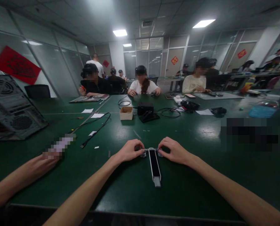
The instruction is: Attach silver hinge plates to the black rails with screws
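Note:
On the green table lies a narrow flat bar (155, 164) with a black face, a white rim and a grey end piece pointing toward me. At its far end a small clear-grey piece sticks out on each side. My left hand (131, 151) is closed, thumb and fingers pinching the left clear-grey piece (143, 154). From the other side my right hand (174, 151) pinches the right clear-grey piece (160, 153) the same way. Fingers partly cover both pieces, so how they join the bar is hard to make out.
Another person's hand (42, 164) at left holds a blurred-out object. Beyond lie a black cable (95, 130), a small cardboard box (126, 114) and a black device (145, 109). A computer case (15, 110) stands at left. Several people sit across the table (189, 185).

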`<state>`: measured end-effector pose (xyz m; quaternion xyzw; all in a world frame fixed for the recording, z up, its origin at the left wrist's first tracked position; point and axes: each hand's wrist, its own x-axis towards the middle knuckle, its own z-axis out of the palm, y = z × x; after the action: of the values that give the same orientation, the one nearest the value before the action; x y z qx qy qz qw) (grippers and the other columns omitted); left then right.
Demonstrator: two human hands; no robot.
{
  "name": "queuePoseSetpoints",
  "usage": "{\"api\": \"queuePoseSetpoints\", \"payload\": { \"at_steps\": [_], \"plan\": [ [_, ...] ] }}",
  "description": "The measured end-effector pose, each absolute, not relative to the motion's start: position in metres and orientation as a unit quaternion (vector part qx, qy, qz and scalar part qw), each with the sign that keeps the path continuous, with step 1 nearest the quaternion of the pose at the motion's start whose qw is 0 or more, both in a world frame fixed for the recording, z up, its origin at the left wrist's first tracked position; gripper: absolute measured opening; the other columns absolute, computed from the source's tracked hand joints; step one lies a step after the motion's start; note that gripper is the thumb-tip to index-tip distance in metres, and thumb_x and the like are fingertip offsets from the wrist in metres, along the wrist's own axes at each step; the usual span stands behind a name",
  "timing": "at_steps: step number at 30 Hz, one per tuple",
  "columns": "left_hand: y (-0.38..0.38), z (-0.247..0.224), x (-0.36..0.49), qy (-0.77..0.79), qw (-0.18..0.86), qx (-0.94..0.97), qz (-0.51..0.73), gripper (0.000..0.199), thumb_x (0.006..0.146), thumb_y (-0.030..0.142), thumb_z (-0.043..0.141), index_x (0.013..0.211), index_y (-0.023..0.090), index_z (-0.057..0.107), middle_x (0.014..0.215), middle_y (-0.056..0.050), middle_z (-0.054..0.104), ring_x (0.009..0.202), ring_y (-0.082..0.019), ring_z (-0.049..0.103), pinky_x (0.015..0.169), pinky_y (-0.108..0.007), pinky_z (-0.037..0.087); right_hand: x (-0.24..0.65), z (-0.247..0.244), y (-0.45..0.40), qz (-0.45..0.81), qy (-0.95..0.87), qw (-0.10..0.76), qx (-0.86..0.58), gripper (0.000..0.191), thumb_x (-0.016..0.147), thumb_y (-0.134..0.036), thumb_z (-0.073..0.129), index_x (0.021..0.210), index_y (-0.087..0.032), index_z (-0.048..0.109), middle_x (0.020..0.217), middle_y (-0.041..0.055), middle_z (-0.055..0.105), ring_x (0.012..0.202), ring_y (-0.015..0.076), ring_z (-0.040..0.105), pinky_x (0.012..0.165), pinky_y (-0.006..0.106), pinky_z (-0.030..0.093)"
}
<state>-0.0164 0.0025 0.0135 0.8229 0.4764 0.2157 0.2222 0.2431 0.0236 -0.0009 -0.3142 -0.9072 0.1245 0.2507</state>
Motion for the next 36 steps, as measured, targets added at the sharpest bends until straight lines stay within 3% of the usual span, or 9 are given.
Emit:
{"api": "queuePoseSetpoints", "payload": {
  "at_steps": [20,27,36],
  "plan": [
    [-0.0005,0.0143,-0.0130,0.449,0.210,0.837,0.233,0.014,0.083,0.029,0.061,0.086,0.016,0.065,0.076,0.000,0.059,0.065,-0.013,0.053,0.059,-0.023,0.040,0.2437,-0.0014,0.0237,0.129,-0.907,0.248,-0.314,0.011,0.087,-0.026,0.057,0.091,-0.019,0.064,0.094,0.0065,0.062,0.087,0.0189,0.056,0.075,0.036,0.050],
    [0.0011,0.0125,-0.0123,0.455,0.174,0.838,0.247,0.022,0.091,0.025,0.048,0.082,0.014,0.064,0.080,-0.003,0.063,0.069,-0.014,0.056,0.064,-0.024,0.042,0.2437,-0.0038,0.0250,0.128,-0.909,0.245,-0.311,0.013,0.088,-0.028,0.055,0.092,-0.019,0.063,0.095,0.0066,0.061,0.088,0.0191,0.056,0.078,0.037,0.050],
    [0.0006,0.0119,-0.0113,0.460,0.158,0.824,0.292,0.025,0.091,0.027,0.047,0.078,0.015,0.063,0.077,-0.002,0.063,0.070,-0.014,0.057,0.065,-0.024,0.042,0.2426,0.0023,0.0217,0.118,-0.909,0.228,-0.329,0.016,0.086,-0.029,0.057,0.099,-0.020,0.062,0.100,0.0072,0.061,0.094,0.0212,0.055,0.082,0.039,0.048]
  ]
}}
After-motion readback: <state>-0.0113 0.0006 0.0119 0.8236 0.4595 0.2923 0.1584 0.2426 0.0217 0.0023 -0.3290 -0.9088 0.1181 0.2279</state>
